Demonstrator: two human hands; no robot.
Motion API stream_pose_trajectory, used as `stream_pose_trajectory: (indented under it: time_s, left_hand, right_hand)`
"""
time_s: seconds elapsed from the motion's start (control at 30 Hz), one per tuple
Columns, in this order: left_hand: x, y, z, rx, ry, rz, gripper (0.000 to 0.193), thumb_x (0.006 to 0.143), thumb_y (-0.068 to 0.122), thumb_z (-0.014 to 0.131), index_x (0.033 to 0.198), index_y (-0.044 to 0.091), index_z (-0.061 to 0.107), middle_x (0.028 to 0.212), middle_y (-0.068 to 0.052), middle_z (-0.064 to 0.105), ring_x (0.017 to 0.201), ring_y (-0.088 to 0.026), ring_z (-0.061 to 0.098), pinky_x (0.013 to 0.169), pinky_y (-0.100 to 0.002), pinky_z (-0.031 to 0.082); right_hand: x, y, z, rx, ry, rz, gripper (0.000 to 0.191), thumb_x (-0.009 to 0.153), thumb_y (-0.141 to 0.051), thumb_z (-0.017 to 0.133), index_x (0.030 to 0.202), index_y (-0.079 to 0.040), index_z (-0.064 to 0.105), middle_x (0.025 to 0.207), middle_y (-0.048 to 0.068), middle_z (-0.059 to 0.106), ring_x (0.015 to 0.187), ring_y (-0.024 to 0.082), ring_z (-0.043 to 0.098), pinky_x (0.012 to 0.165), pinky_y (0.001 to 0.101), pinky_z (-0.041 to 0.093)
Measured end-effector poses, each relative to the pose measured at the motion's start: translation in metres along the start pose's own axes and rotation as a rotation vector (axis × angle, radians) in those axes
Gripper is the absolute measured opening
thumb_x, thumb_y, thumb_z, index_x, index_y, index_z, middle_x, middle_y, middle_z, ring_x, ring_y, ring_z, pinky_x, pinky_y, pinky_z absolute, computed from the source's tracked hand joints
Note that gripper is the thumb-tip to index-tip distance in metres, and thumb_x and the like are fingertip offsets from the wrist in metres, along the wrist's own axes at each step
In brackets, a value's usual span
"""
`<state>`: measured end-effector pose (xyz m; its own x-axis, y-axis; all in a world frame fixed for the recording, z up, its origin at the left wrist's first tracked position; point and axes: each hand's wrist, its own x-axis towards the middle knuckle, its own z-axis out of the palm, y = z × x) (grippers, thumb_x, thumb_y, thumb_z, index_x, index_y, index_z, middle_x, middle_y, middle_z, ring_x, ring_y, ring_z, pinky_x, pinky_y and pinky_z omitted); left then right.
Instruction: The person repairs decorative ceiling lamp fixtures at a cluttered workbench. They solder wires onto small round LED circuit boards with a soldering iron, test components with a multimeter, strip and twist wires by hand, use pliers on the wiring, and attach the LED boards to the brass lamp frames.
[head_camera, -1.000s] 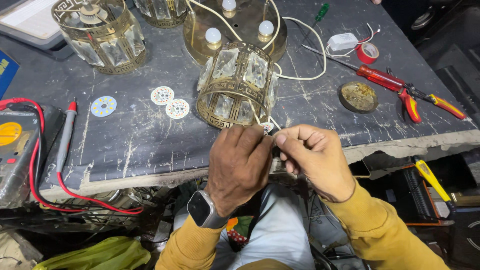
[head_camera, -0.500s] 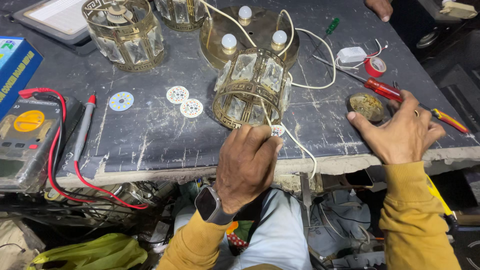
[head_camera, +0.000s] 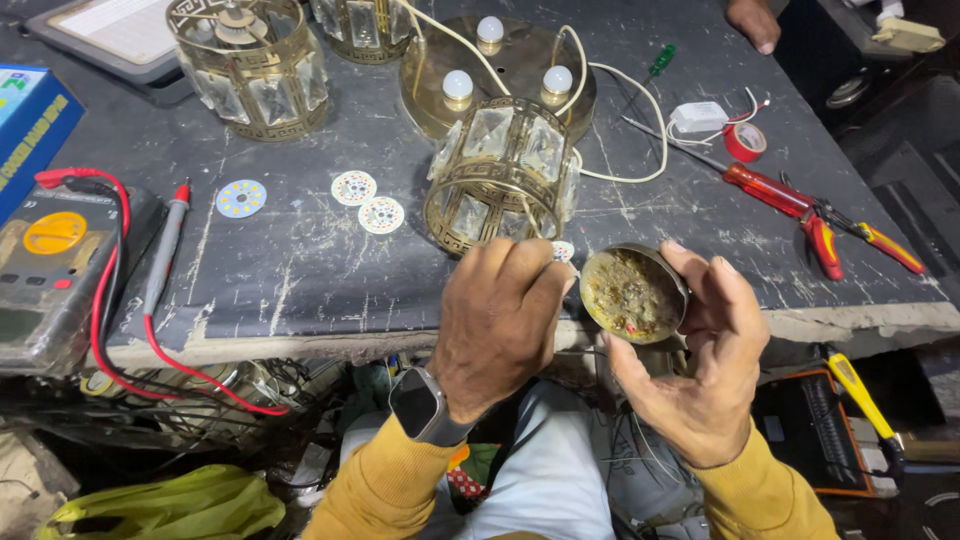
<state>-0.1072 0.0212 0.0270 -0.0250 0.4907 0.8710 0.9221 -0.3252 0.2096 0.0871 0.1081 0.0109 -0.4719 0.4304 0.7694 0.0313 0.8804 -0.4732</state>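
- A small round tin (head_camera: 632, 294) of brownish paste, probably soldering flux, is cradled by its rim in the curled fingers of the right hand (head_camera: 700, 370), at the near table edge
- The left hand (head_camera: 500, 320) is closed, fingertips pinched on a small round LED board (head_camera: 563, 250) with white wire attached
- Just beyond, a brass-and-crystal lamp shade (head_camera: 500, 175) lies on its side
- The tin is judged light and rigid with sticky contents; it is best gripped by the rim and kept level
- The board is judged thin and fragile; edges only
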Motion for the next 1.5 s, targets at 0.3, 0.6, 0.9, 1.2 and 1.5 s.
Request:
stream_pose_trajectory:
  time_s: [0.3,0.6,0.9,1.2,1.5]
  left_hand:
    - [0.001,-0.003,0.001,0.112,-0.076,0.112,0.028,0.089,0.015,0.065,0.114,0.003,0.065,0.119,-0.010,0.060,0.103,-0.027,0.057,0.084,-0.042,0.044]
    - [0.008,0.004,0.002,0.153,-0.089,0.062,0.020,0.091,0.019,0.062,0.102,0.004,0.069,0.107,-0.007,0.058,0.097,-0.025,0.055,0.081,-0.040,0.042]
    - [0.009,0.005,0.004,0.164,-0.110,0.040,0.019,0.089,0.019,0.062,0.100,0.004,0.069,0.101,-0.006,0.056,0.094,-0.024,0.054,0.079,-0.039,0.041]
    - [0.003,0.003,0.001,-0.026,-0.018,-0.036,0.026,0.084,0.011,0.069,0.108,0.003,0.065,0.109,-0.010,0.058,0.098,-0.029,0.055,0.083,-0.043,0.044]
    - [-0.014,-0.003,-0.009,-0.095,0.036,-0.167,0.031,0.081,-0.004,0.068,0.109,0.009,0.064,0.115,-0.006,0.057,0.109,-0.030,0.055,0.092,-0.044,0.044]
  right_hand:
    - [0.002,-0.009,0.016,0.047,-0.050,0.024,0.096,0.082,0.009,0.079,0.155,-0.006,0.019,0.158,0.025,0.042,0.143,0.031,0.054,0.111,0.0413,0.056]
    - [0.005,-0.010,0.022,0.187,-0.101,0.150,0.091,0.080,0.004,0.079,0.151,-0.002,0.022,0.159,0.023,0.041,0.141,0.027,0.053,0.106,0.0374,0.056]
    - [0.007,-0.013,0.021,0.110,-0.116,0.131,0.086,0.080,0.006,0.079,0.147,-0.001,0.025,0.156,0.023,0.044,0.137,0.026,0.057,0.100,0.0351,0.059]
    - [0.003,-0.006,0.017,0.056,-0.019,0.115,0.086,0.080,0.004,0.083,0.146,0.000,0.028,0.152,0.025,0.045,0.135,0.026,0.058,0.102,0.0363,0.060]
    - [0.019,0.052,-0.048,-0.563,0.018,0.182,0.074,0.082,-0.010,0.090,0.136,0.011,0.044,0.130,0.029,0.058,0.116,0.034,0.060,0.099,0.0419,0.051]
